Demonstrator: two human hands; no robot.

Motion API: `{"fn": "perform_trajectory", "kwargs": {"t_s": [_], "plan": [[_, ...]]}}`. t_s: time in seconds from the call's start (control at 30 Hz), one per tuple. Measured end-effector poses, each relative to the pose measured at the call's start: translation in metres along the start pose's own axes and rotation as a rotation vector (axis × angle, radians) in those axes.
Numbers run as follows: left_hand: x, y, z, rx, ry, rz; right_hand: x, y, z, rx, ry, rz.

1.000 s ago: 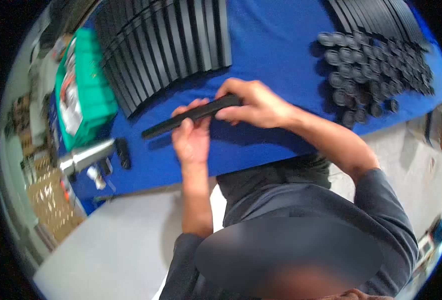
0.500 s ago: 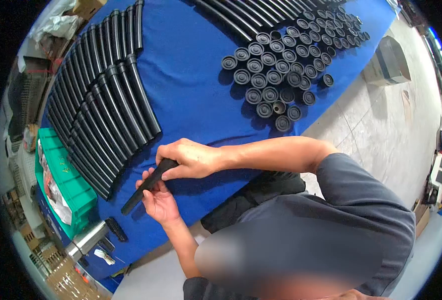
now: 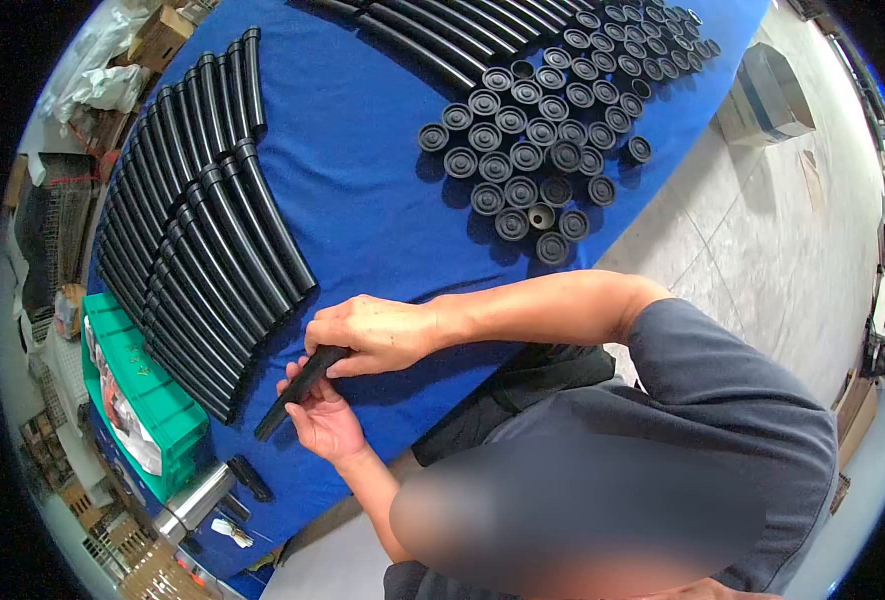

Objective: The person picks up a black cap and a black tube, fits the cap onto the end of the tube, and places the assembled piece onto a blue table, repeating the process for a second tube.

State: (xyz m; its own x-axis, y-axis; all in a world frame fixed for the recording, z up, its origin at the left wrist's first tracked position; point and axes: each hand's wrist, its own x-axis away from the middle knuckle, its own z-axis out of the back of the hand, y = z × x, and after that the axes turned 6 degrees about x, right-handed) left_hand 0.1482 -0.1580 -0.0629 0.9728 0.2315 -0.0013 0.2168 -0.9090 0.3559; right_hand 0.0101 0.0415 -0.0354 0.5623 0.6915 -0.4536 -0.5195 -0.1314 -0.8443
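Observation:
A matt black tube-like piece (image 3: 288, 409) slants between my two hands, its lower end pointing down and left toward the table. My right hand (image 3: 378, 335), back of the hand up, is closed round its upper end. Underneath, palm up, my left hand (image 3: 331, 424) has its fingers and thumb curled about the middle of the piece. Just beyond the hands lie rows of long black tubes (image 3: 268, 255) with thicker collars at their far ends. The exact kind of the held piece cannot be made out.
Several round black caps (image 3: 511, 225) stand in a cluster on the blue cloth (image 3: 363, 180). More black tubes (image 3: 428, 60) lie at the far edge. A green crate (image 3: 178, 440), a short black piece (image 3: 251, 478) and a metal cylinder (image 3: 199, 497) are at left. A cardboard box (image 3: 768, 95) stands on the floor.
The view has shifted slightly. Both hands still hold the black tube-like piece in nearly the same pose.

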Motion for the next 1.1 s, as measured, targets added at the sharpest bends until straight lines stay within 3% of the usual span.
{"fn": "perform_trajectory", "kwargs": {"t_s": [0.2, 0.5, 0.6, 0.7, 0.8, 1.1], "plan": [[0.002, 0.002, 0.004, 0.023, -0.007, 0.009, 0.002, -0.001, -0.006, -0.013, 0.013, -0.062], [0.000, -0.001, 0.001, -0.008, 0.003, -0.020, 0.001, 0.000, -0.001, 0.042, -0.018, 0.009], [0.001, 0.001, 0.005, -0.033, -0.016, -0.026, -0.005, -0.005, 0.007, -0.041, -0.162, -0.256], [-0.001, -0.001, -0.003, -0.002, 0.032, -0.003, -0.001, 0.002, -0.001, -0.092, -0.048, -0.073], [0.000, 0.001, 0.002, 0.034, 0.031, 0.008, 0.000, 0.000, -0.001, 0.055, -0.036, -0.016], [0.002, 0.001, 0.006, -0.046, 0.007, -0.017, 0.000, 0.006, -0.006, -0.042, -0.057, -0.110]]}}
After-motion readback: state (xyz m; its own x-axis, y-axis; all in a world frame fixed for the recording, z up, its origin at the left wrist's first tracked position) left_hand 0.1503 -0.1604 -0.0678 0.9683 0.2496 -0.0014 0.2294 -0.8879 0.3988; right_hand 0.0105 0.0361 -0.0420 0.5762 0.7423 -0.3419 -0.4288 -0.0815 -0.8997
